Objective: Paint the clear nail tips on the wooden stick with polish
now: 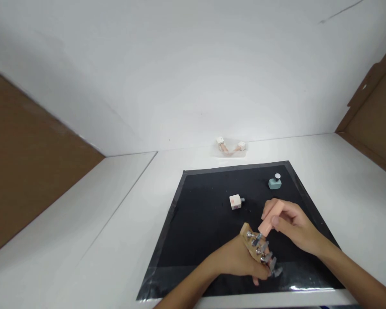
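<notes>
My left hand grips a pale wooden nail-tip stand, a curved piece bearing a row of small metal posts. Several greyish nail tips stick out from the posts. In my right hand is a peach nail polish brush cap, pinched between thumb and fingers. Its lower end points down at the top nail tip; whether the bristles touch it I cannot tell. Beyond my hands, a white nail polish bottle lies on its side, uncapped, its neck to the right.
A teal bottle with a round silver top stands on the black mat, at back right. Behind the mat, a clear tray against the white wall holds two white bottles with peach caps. Brown cardboard panels flank the white table.
</notes>
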Tool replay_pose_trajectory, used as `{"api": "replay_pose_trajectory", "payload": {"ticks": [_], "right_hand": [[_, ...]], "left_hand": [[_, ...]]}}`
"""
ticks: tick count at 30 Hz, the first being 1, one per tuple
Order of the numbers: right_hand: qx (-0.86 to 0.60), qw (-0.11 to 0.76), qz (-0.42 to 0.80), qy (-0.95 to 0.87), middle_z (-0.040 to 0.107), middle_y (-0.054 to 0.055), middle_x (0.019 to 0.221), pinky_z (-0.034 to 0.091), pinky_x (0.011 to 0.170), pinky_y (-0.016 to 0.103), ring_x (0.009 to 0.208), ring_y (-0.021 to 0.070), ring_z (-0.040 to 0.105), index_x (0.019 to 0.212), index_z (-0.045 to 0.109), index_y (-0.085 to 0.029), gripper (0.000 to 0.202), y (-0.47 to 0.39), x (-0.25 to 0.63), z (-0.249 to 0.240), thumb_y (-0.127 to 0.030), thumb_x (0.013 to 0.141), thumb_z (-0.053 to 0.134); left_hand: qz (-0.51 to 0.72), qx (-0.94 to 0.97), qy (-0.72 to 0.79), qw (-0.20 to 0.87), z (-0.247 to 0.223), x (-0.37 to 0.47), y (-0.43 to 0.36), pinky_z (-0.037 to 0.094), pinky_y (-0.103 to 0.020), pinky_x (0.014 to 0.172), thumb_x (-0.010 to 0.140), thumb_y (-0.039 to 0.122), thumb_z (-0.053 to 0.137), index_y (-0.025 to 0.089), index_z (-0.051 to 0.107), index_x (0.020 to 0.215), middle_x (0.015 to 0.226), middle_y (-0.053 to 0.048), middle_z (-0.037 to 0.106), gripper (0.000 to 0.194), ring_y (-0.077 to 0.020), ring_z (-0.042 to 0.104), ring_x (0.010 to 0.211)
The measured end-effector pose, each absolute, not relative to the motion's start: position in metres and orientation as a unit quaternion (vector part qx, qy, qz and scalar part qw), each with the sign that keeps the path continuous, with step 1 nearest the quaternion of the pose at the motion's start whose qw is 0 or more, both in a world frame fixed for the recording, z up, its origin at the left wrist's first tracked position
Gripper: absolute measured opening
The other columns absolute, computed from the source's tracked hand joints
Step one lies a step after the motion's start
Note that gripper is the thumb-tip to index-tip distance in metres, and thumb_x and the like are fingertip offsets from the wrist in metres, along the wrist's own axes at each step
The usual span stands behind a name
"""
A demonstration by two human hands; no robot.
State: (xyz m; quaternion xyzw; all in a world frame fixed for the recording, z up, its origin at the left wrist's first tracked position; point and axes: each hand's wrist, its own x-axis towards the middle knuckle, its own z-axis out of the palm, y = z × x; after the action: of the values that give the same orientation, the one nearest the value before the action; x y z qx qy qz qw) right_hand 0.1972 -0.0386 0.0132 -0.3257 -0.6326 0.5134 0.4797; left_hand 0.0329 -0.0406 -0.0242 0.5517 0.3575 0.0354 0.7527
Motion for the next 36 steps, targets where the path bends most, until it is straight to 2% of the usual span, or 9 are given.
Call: {"api": "replay_pose_trajectory", "payload": {"ticks": [18, 24, 30, 32, 36], "right_hand": [[-0.370, 0.477, 0.497, -0.624, 0.058, -0.001, 0.063, 0.036, 0.046, 0.021, 0.047, 0.0078, 0.044, 0.066, 0.058, -0.018, 0.029, -0.034, 0.201, 0.015, -0.039, 0.086, 0.056], [-0.384, 0.503, 0.496, -0.594, 0.062, 0.000, 0.065, 0.039, 0.045, 0.021, 0.048, 0.0081, 0.048, 0.065, 0.061, -0.018, 0.029, -0.033, 0.203, 0.009, -0.038, 0.086, 0.057], [-0.393, 0.552, 0.450, -0.581, 0.067, 0.004, 0.083, 0.044, 0.043, 0.021, 0.050, 0.0089, 0.053, 0.074, 0.067, -0.020, 0.020, -0.034, 0.204, 0.004, -0.036, 0.084, 0.060], [-0.388, 0.541, 0.435, -0.607, 0.069, 0.005, 0.089, 0.047, 0.047, 0.022, 0.054, 0.0102, 0.057, 0.078, 0.069, -0.021, 0.017, -0.037, 0.203, 0.007, -0.035, 0.083, 0.060], [-0.396, 0.500, 0.408, -0.653, 0.072, 0.005, 0.086, 0.053, 0.056, 0.025, 0.066, 0.0158, 0.064, 0.090, 0.071, -0.025, 0.017, -0.040, 0.199, 0.011, -0.035, 0.081, 0.062]], "left_hand": [[0.041, 0.557, 0.341, 0.756, -0.025, 0.032, -0.040, 0.046, -0.018, 0.044, 0.055, 0.007, 0.062, 0.014, 0.051, 0.054, 0.052, 0.008, 0.052, 0.013, -0.0045, 0.051, 0.044], [0.063, 0.492, 0.348, 0.796, -0.023, 0.032, -0.041, 0.047, -0.017, 0.040, 0.048, 0.012, 0.068, 0.014, 0.052, 0.055, 0.056, 0.006, 0.058, 0.017, -0.0061, 0.053, 0.046], [0.058, 0.439, 0.284, 0.851, -0.020, 0.028, -0.036, 0.044, -0.014, 0.033, 0.043, 0.015, 0.074, 0.011, 0.059, 0.053, 0.054, 0.005, 0.059, 0.019, -0.0055, 0.053, 0.040], [0.065, 0.417, 0.264, 0.867, -0.019, 0.027, -0.034, 0.042, -0.013, 0.030, 0.042, 0.015, 0.075, 0.011, 0.060, 0.053, 0.052, 0.005, 0.058, 0.019, -0.0045, 0.051, 0.036], [0.069, 0.375, 0.232, 0.895, -0.016, 0.026, -0.031, 0.039, -0.011, 0.026, 0.040, 0.017, 0.079, 0.009, 0.064, 0.054, 0.049, 0.006, 0.056, 0.022, -0.0026, 0.047, 0.032]]}}
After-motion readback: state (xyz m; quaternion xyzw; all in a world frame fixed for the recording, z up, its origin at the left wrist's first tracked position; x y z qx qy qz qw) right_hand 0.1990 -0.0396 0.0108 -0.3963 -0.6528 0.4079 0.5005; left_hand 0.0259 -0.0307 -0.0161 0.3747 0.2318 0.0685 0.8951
